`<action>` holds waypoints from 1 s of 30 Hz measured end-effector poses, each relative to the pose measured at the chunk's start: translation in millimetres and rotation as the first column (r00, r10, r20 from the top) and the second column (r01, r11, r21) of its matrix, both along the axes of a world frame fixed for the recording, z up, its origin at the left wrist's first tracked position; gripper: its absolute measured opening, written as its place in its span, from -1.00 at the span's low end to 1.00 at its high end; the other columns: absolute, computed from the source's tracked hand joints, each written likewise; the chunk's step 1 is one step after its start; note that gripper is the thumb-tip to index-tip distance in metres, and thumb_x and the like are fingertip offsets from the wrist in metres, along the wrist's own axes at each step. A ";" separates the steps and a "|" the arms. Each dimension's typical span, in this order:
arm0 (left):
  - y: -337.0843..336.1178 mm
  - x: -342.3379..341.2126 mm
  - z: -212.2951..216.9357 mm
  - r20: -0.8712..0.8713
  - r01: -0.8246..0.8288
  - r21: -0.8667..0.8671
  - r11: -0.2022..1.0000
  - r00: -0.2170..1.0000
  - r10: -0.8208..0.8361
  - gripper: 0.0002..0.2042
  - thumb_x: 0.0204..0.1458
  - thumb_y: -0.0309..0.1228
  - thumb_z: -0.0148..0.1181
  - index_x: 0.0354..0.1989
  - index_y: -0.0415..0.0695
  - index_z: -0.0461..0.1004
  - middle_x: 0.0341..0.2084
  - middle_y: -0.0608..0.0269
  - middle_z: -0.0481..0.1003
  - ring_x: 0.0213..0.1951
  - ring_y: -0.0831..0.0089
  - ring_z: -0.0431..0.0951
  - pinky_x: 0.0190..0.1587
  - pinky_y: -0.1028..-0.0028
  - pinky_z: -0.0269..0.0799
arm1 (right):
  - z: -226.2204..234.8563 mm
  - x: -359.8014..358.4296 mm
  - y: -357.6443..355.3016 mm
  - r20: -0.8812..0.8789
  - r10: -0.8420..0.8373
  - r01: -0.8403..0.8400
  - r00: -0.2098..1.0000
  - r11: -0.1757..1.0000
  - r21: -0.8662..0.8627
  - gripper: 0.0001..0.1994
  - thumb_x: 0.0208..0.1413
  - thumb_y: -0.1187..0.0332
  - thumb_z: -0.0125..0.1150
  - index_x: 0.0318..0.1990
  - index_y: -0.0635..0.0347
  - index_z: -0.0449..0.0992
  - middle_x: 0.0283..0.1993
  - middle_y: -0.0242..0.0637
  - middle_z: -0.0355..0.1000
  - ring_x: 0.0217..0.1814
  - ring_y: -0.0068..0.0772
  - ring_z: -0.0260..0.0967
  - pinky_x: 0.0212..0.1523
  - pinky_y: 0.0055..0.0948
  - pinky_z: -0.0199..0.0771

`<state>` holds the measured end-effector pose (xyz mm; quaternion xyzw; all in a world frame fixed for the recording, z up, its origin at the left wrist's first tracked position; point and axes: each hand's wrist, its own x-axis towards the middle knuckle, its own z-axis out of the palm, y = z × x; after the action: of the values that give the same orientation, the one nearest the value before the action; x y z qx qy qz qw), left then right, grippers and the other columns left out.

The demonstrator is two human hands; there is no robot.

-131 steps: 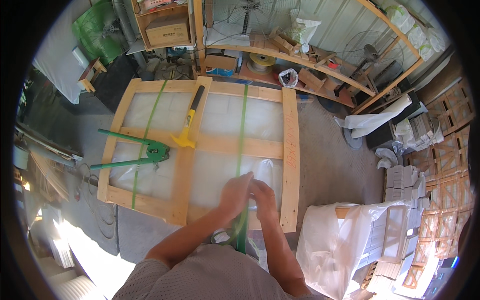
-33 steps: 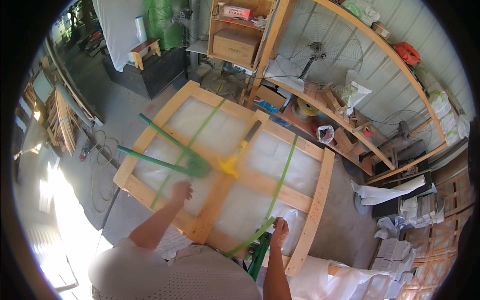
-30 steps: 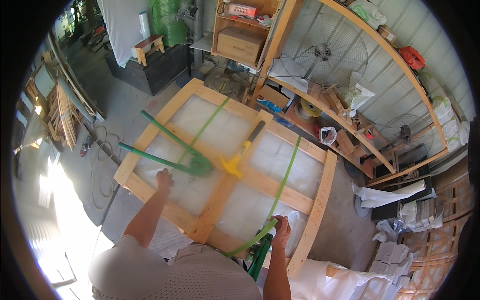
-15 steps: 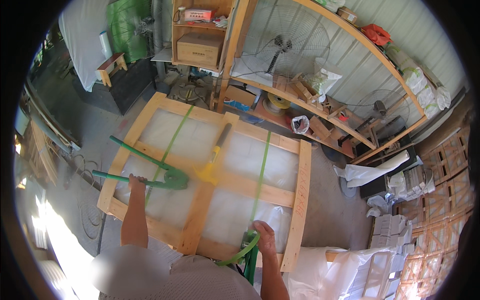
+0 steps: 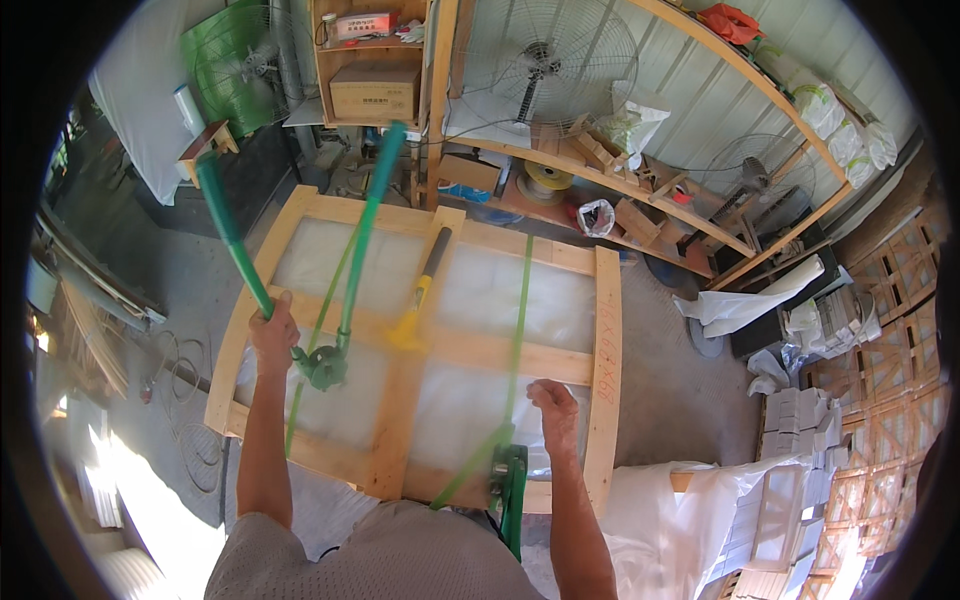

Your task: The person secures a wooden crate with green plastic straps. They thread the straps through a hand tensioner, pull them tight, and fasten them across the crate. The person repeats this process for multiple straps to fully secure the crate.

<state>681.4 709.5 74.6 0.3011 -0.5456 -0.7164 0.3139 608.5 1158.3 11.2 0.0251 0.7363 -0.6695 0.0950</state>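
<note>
My left hand (image 5: pixel 273 332) is closed round one green handle of a long-handled strapping crimper (image 5: pixel 325 367). Its two handles stick up and apart, and its jaw end hangs over the wooden crate (image 5: pixel 395 430). Over the crate's right near part is my right hand (image 5: pixel 554 408), fingers curled in, with nothing visible in them. Just below that hand, a green strap tensioner (image 5: pixel 508 480) sits at the near edge on a green strap (image 5: pixel 523 330). A loose strap tail (image 5: pixel 470 468) slants from it toward my body. Another green strap (image 5: pixel 327 310) crosses the crate's left part.
A yellow hammer (image 5: pixel 415 305) with a dark grip lies on the crate's middle slat. Behind stand a wooden shelf unit (image 5: pixel 440 100), a large fan (image 5: pixel 540 60) and a strap reel (image 5: pixel 545 183). Stacked white blocks (image 5: pixel 790 430) and plastic sheeting (image 5: pixel 665 510) are at the right.
My left hand has lifted the crimper off the crate; its handles have swung upward and spread. My right hand has let go of the strap tail and moved up from the tensioner.
</note>
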 end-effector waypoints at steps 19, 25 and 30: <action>211.3 -97.7 35.1 -0.235 0.395 0.427 0.813 0.917 -0.322 -0.53 0.16 -0.17 0.11 -0.74 0.04 0.07 -0.82 0.40 0.10 -0.72 0.49 0.11 -0.48 0.39 0.20 | 66.3 -85.1 17.3 0.266 -0.446 0.512 0.855 0.639 -0.574 -0.55 0.17 0.12 0.21 -0.62 -0.07 0.09 -0.71 -0.55 -0.08 -0.68 -0.58 -0.14 -0.48 -0.43 0.21; 206.9 -80.9 -34.2 -0.260 0.371 0.587 0.720 0.928 -0.266 -0.52 0.19 -0.12 0.02 -0.73 0.05 0.03 -0.83 0.40 0.04 -0.71 0.47 0.06 -0.45 0.36 0.19 | -6.4 -66.6 89.5 0.576 -0.433 0.715 0.693 0.312 -0.626 -0.52 0.19 0.05 0.19 -0.62 -0.09 0.05 -0.72 -0.56 -0.16 -0.70 -0.55 -0.18 -0.48 -0.39 0.21; 216.7 -58.5 -54.7 -0.286 0.399 0.579 0.711 0.916 -0.282 -0.59 0.17 -0.15 0.04 -0.66 0.04 0.07 -0.74 0.40 0.06 -0.62 0.48 0.07 -0.41 0.39 0.14 | -31.2 -45.9 91.7 0.562 -0.482 0.728 0.672 0.290 -0.621 -0.53 0.19 0.06 0.19 -0.62 -0.09 0.06 -0.71 -0.56 -0.16 -0.69 -0.55 -0.16 -0.47 -0.36 0.21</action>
<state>622.9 926.2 19.9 0.2172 -0.2921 -0.9255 0.1046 562.6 1250.1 -20.0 0.3477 0.2545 -0.8997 -0.0699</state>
